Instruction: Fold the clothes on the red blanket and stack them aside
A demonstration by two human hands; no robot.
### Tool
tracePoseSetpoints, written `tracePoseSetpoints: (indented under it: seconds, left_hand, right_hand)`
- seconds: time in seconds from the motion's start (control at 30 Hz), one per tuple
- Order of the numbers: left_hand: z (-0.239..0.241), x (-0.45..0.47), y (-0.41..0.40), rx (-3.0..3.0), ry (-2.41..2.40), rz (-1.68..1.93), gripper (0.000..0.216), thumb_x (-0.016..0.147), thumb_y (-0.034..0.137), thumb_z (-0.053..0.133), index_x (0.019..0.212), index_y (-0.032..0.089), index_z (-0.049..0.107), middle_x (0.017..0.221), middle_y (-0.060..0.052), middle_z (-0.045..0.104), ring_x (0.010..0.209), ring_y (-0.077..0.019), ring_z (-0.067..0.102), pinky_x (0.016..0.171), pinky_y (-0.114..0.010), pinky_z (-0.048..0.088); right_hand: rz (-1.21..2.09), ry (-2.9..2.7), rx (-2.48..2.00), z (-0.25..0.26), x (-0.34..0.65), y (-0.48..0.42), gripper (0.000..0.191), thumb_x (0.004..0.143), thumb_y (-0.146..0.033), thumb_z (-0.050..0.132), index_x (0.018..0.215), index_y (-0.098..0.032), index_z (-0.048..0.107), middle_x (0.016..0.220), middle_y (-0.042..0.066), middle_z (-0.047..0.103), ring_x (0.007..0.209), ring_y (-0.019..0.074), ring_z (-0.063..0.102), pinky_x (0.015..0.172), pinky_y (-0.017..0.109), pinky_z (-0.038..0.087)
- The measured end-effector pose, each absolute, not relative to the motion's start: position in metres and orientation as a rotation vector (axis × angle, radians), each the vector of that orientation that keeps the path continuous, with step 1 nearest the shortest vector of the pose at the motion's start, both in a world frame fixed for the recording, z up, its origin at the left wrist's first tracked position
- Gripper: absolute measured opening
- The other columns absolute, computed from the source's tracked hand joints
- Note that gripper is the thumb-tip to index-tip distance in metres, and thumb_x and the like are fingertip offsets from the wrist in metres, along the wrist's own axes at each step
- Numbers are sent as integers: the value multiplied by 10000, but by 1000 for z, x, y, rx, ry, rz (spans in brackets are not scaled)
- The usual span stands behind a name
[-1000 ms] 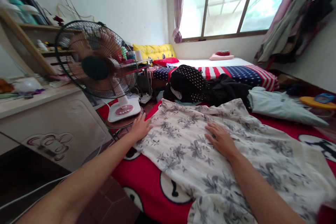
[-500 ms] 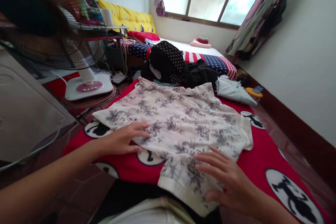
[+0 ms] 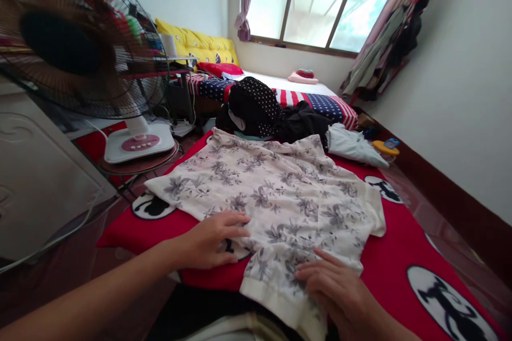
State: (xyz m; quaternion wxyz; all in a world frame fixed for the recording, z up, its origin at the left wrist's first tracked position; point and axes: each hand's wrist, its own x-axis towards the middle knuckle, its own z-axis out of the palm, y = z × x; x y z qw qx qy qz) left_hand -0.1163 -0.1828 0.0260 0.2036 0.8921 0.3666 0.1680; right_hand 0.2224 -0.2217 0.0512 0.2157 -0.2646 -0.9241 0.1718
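A white shirt with grey flowers (image 3: 276,192) lies spread out, its near sleeve hanging toward me over the edge of the red blanket (image 3: 400,256). My left hand (image 3: 218,240) rests at the shirt's near left edge, fingers stretched out across the cloth and thumb over the red blanket. On the sleeve lies my right hand (image 3: 340,282), its fingers extended over the fabric and partly covering it. Neither hand visibly grips the cloth.
Behind the shirt is a heap of dark clothes (image 3: 256,106), with a pale folded garment (image 3: 354,144) to its right. A running fan (image 3: 138,138) stands on a stool at left. Farther back are a bed (image 3: 324,104) and a yellow cushion (image 3: 196,45).
My left hand has moved right and nearer to me along the shirt's edge. My right hand has lowered slightly onto the sleeve, its fingers closer together. The shirt stays spread.
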Motion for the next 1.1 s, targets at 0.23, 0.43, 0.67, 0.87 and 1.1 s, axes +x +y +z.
tracePoseSetpoints:
  seconds: [0.23, 0.43, 0.67, 0.87, 1.1]
  left_hand:
    - [27, -82, -186, 2461, 1027, 587, 736, 708, 348, 702, 1390, 287, 433, 1422, -82, 479, 1268, -268, 472, 1085, -404, 350]
    - [28, -42, -173, 2328, 962, 708, 213, 738, 236, 600, 930, 207, 689, 1003, -61, 699, 963, -230, 631, 873, -297, 459]
    - [20, -38, -134, 1611, 1245, 898, 332, 822, 394, 456, 700, 145, 637, 655, -12, 610, 667, -169, 559, 603, -243, 416]
    - [13, -37, -120, 1495, 1312, 898, 349, 765, 449, 483, 722, 147, 652, 684, -19, 629, 697, -187, 564, 636, -262, 436]
    - [14, -41, -123, 1463, 1305, 866, 353, 767, 449, 477, 701, 153, 656, 632, -10, 621, 672, -182, 573, 622, -251, 431]
  right_hand:
    - [1195, -1722, -1202, 64, 215, -202, 176, 870, -407, 561, 847, -233, 577, 657, -6, 618, 557, 139, 589, 481, 214, 470]
    - [1584, -1124, -1230, 55, 202, -151, 293, 726, -450, 697, 812, -217, 543, 661, 25, 660, 544, 197, 629, 502, 306, 515]
    - [1159, -1563, -1217, 40, 203, -154, 523, 808, -560, 584, 1255, -302, 499, 1361, 110, 532, 1177, 296, 572, 888, 454, 522]
    - [492, -2356, -1131, 44, 183, -171, 374, 719, -224, 703, 1086, -285, 667, 1596, 22, 116, 1431, 343, 190, 1123, 521, 274]
    - [706, -1917, -1159, 49, 178, -162, 170, 863, -329, 553, 736, -223, 592, 1402, 67, 512, 1272, 281, 480, 1075, 451, 350]
